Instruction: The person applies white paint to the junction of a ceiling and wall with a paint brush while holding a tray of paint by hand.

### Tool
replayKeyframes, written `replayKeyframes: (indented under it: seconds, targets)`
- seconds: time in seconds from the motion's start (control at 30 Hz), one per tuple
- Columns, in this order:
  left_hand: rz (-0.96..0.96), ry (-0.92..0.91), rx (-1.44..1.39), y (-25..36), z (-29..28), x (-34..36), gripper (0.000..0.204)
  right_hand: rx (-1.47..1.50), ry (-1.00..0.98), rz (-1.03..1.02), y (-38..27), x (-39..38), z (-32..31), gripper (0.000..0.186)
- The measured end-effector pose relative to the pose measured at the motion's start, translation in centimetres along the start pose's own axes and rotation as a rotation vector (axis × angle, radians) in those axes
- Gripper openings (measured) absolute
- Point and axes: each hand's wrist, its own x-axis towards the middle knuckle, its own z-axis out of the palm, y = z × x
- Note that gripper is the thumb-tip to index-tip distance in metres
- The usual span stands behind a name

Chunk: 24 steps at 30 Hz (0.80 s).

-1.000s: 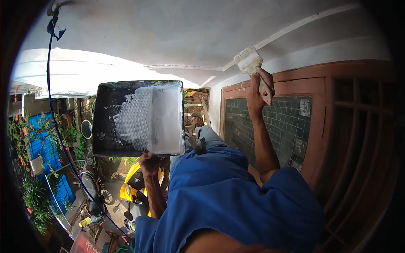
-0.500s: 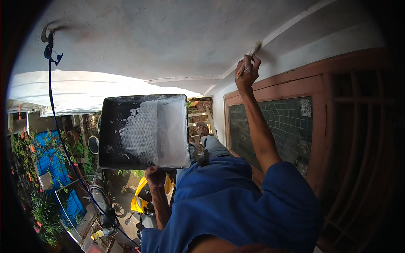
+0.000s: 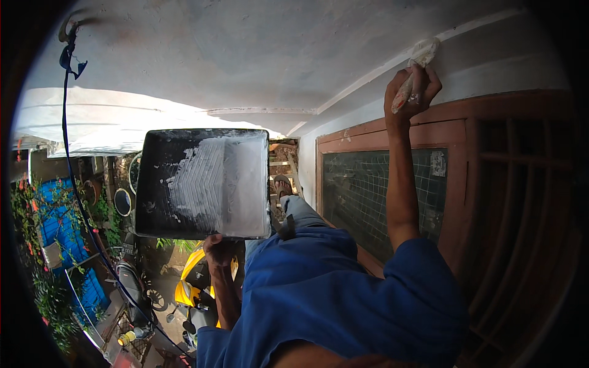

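Observation:
My left hand (image 3: 218, 248) grips the lower rim of a black paint tray (image 3: 202, 184) and holds it up; white paint is smeared across its ribbed middle and right part. My right hand (image 3: 410, 92) is raised high and shut on a paintbrush (image 3: 423, 52). Its white bristles press against the moulding line where the grey ceiling meets the white wall, above a wooden frame. My blue shirt (image 3: 331, 300) fills the lower middle of the view.
A brown wooden frame with a green mesh panel (image 3: 374, 196) stands right of my body, with wooden lattice farther right. A black cable (image 3: 69, 141) hangs at the left. Below lie a yellow vehicle (image 3: 187, 285), a blue gate (image 3: 58, 230) and plants. A sandalled foot (image 3: 282, 184) rests on a rung.
My right hand has carried the brush to the right along the wall's top edge. The tray has shifted slightly right and lower in view.

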Motion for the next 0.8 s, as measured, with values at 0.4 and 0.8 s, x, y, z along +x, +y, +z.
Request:
replayKeyframes:
  seconds: [0.4,0.8]
  targets:
    - [0.075,0.025,-0.016,-0.5,-0.1,0.3,0.060,0.138,-0.358,0.338,0.0,-10.0,2.1,0.011]
    - [0.047,0.085,-0.030,-0.1,1.3,0.0,0.057,0.056,-0.483,0.283,0.3,-19.4,4.2,0.031]
